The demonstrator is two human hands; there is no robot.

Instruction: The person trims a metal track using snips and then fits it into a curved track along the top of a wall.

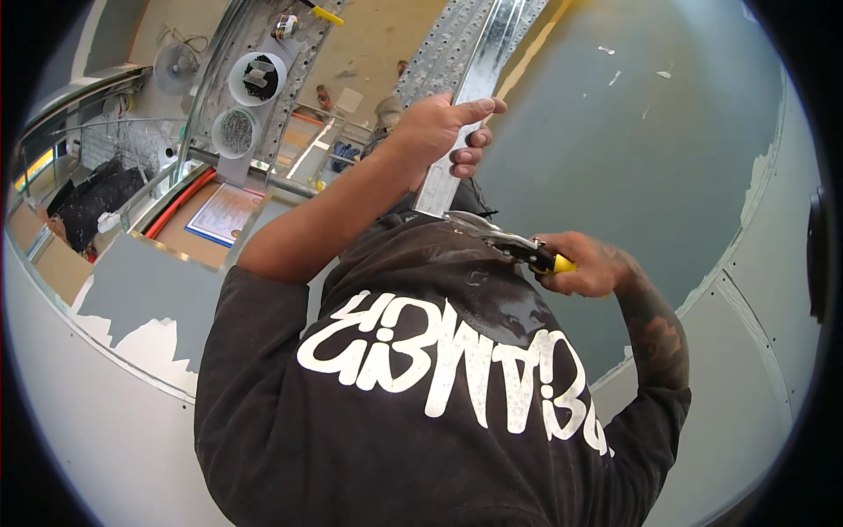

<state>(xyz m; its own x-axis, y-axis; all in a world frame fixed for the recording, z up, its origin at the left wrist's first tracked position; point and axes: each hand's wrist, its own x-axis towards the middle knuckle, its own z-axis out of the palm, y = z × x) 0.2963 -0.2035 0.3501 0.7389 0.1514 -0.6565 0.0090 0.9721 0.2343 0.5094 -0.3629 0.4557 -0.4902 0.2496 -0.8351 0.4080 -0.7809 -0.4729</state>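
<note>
My left hand (452,140) is closed around a long silver metal channel (436,186), its thumb stretched along the face. The channel slants from my chest up and away to the right. In my right hand (587,263) is a pair of tin snips (518,244) with black and yellow handles. Their metal jaws reach toward the near end of the channel, beside its right corner. Whether the jaws touch the metal I cannot tell. My fingers partly hide the handles. Below both hands is my dark shirt (386,457) with white lettering.
Two white tubs, one with dark screws (260,77) and one with silver screws (236,132), stand on a perforated metal platform (294,75). A yellow-handled tool (327,15) lies beyond. Metal railings and a fan (176,68) are at left. Grey panels (615,158) stand at right.
</note>
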